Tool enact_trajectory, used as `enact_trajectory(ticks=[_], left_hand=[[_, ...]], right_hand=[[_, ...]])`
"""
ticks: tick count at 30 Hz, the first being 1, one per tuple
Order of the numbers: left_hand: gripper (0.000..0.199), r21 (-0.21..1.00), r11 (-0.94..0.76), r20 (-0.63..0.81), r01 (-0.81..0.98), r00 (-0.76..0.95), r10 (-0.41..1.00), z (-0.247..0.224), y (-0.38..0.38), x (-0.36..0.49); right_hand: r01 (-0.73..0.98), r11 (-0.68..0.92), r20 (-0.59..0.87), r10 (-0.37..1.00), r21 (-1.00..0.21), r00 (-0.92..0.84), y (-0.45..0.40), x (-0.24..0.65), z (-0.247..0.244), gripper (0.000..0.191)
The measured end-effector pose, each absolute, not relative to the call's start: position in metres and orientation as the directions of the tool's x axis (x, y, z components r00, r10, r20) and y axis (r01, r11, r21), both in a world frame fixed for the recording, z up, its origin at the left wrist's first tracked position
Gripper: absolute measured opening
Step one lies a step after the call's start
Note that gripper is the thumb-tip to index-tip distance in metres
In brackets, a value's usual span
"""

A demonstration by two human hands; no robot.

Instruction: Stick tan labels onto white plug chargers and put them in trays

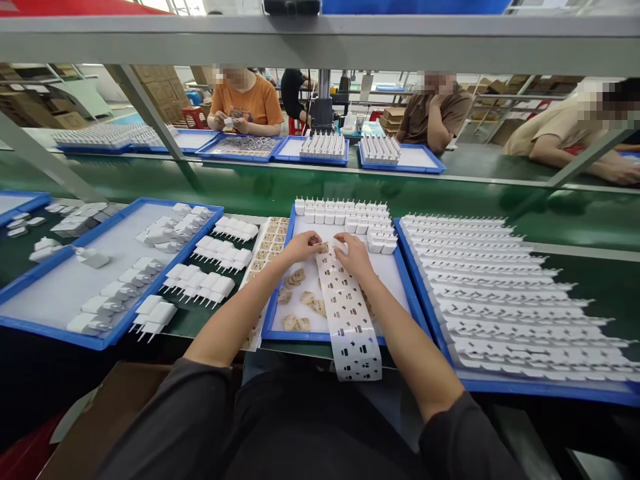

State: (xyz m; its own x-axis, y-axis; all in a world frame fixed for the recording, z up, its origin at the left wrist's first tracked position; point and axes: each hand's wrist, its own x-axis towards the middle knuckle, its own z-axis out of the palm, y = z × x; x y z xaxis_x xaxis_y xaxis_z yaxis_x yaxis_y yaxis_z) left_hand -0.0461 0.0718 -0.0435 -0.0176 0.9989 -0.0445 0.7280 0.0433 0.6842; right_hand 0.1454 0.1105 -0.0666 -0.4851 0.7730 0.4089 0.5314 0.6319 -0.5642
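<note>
My left hand (304, 245) has its fingertips pinched on a small tan piece (324, 247) at the far end of a long white strip with cut-outs (345, 300). Across from it, my right hand (354, 255) grips the strip's right edge near that end, thumb and forefinger partly bent. The strip runs toward me over the blue tray (323, 335) and hangs past its front rim. Loose tan pieces (296, 323) lie on the tray's white lining. White plug housings with pins (345, 217) stand in rows at the tray's back.
Left of the tray lie a sheet of tan pieces (270, 243), rows of white plugs (200, 283) and another blue tray (107, 340). A tray of plug rows (500, 300) stands right. A metal rail (320, 43) crosses above; co-workers sit beyond the green belt (240, 187).
</note>
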Motion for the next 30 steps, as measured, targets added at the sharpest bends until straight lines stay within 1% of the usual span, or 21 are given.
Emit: enact_trajectory(ticks=[2,5,7,9,11,16,20,22,27,30], left_hand=[[0.037,0.764,0.049,-0.063,0.643,-0.001,0.998,-0.041,0.069,-0.047],[0.039,0.836,0.053,-0.078,0.545,0.023,0.997,-0.041,0.065,-0.048],[0.041,0.89,0.05,-0.079,0.452,0.046,0.996,-0.042,0.062,-0.047],[0.041,0.941,0.056,-0.083,0.335,0.068,0.994,-0.042,0.06,-0.047],[0.04,0.966,0.069,-0.093,0.249,0.085,0.992,-0.042,0.057,-0.046],[0.039,0.96,0.108,-0.141,0.257,0.111,0.984,-0.038,0.051,-0.043],[0.047,0.938,0.19,-0.214,0.29,0.052,0.976,-0.036,0.055,-0.041],[0.049,0.928,0.236,-0.263,0.287,0.062,0.963,-0.035,0.059,-0.041],[0.038,0.917,0.304,-0.346,0.257,0.135,0.929,-0.034,0.067,-0.045],[0.033,0.908,0.297,-0.342,0.295,0.116,0.932,-0.036,0.069,-0.048]], right_hand=[[0.496,0.675,0.519,0.737,-0.546,-0.433,0.109,0.147,-0.064,0.031],[0.481,0.719,0.628,0.685,-0.502,-0.369,0.105,0.147,-0.062,0.016],[0.474,0.724,0.643,0.679,-0.502,-0.356,0.103,0.146,-0.062,0.01],[0.46,0.723,0.637,0.683,-0.516,-0.357,0.102,0.144,-0.062,0.01],[0.446,0.723,0.634,0.685,-0.528,-0.36,0.1,0.142,-0.062,0.009],[0.434,0.744,0.643,0.663,-0.508,-0.384,0.097,0.14,-0.059,0.005],[0.457,0.794,0.667,0.595,-0.4,-0.448,0.094,0.14,-0.058,0.005],[0.469,0.819,0.672,0.553,-0.331,-0.492,0.092,0.14,-0.058,0.006],[0.493,0.847,0.703,0.475,-0.201,-0.529,0.089,0.141,-0.056,0.012],[0.464,0.872,0.723,0.42,-0.156,-0.548,0.087,0.141,-0.055,0.014]])
